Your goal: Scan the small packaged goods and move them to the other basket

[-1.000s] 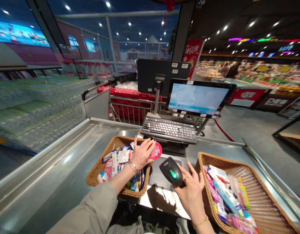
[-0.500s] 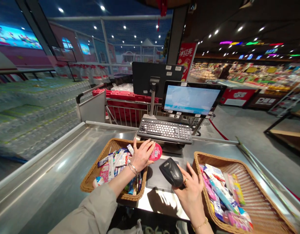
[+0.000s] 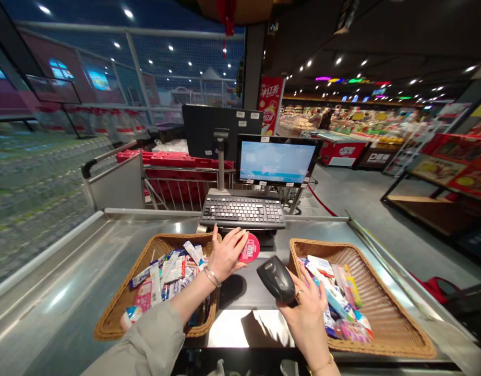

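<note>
My left hand (image 3: pixel 227 257) grips a round red item (image 3: pixel 249 248), its flat face with a barcode turned toward me. It is held above the counter, just right of the left wicker basket (image 3: pixel 107 318), which holds many small packaged goods. In my right hand (image 3: pixel 308 308) is a black handheld barcode scanner (image 3: pixel 276 279), its head pointing up and left toward the red item, with a gap between them. Part of the right wicker basket (image 3: pixel 397 303) lies behind my right hand; colourful packets (image 3: pixel 338 292) fill its left part.
A black keyboard (image 3: pixel 242 211) stands at the counter's far edge, below a lit monitor (image 3: pixel 277 161) and a second screen (image 3: pixel 209 130) seen from behind. The metal counter (image 3: pixel 64 284) has raised rims. Beyond it are a cart with red crates (image 3: pixel 178 183) and stacked bottles (image 3: pixel 40 193).
The view has swung to the right, so the baskets and screens sit further left. Both hands keep their hold; the red item and scanner stay about as far apart.
</note>
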Demonstrator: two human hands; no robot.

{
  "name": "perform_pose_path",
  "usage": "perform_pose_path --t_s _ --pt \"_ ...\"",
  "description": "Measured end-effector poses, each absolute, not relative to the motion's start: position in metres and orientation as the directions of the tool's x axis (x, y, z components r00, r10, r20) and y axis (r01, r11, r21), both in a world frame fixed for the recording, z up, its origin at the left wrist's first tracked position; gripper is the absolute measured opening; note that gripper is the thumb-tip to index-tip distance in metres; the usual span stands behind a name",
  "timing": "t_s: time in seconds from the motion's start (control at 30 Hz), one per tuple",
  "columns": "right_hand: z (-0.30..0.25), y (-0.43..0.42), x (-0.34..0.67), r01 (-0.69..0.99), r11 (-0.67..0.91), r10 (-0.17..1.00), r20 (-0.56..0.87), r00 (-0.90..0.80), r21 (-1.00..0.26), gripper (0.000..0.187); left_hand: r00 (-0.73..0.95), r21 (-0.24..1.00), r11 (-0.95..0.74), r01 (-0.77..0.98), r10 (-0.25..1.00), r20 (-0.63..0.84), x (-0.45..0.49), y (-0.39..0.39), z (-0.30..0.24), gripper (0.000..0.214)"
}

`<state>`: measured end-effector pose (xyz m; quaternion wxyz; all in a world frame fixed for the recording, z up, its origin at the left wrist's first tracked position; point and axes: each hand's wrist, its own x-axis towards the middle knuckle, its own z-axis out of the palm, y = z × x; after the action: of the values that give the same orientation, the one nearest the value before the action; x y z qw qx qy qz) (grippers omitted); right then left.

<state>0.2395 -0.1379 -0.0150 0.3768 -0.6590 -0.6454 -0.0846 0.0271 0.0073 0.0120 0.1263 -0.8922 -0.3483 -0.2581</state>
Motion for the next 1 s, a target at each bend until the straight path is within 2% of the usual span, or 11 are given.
perform_pose_path --t_s 0.17,0.53,1.0 --pt "-0.016 -0.145 0.251 0.93 0.088 0.724 0.664 0.188 -0.358 0.029 0.656 -0.038 -0.775 0.63 0.506 0.56 0.044 0.008 0.014 0.079" --pt "-0.019 -0.17 0.278 0.904 -0.101 0.663 0.649 0.373 -0.416 0.028 0.719 -0.056 -0.84 0.539 0.425 0.55 0.088 0.005 0.013 0.08" --pt "-0.022 -0.204 0.323 0.831 -0.245 0.478 0.684 0.551 -0.499 0.045 0.789 -0.054 -0.922 0.383 0.296 0.539 0.144 -0.004 0.008 0.08"
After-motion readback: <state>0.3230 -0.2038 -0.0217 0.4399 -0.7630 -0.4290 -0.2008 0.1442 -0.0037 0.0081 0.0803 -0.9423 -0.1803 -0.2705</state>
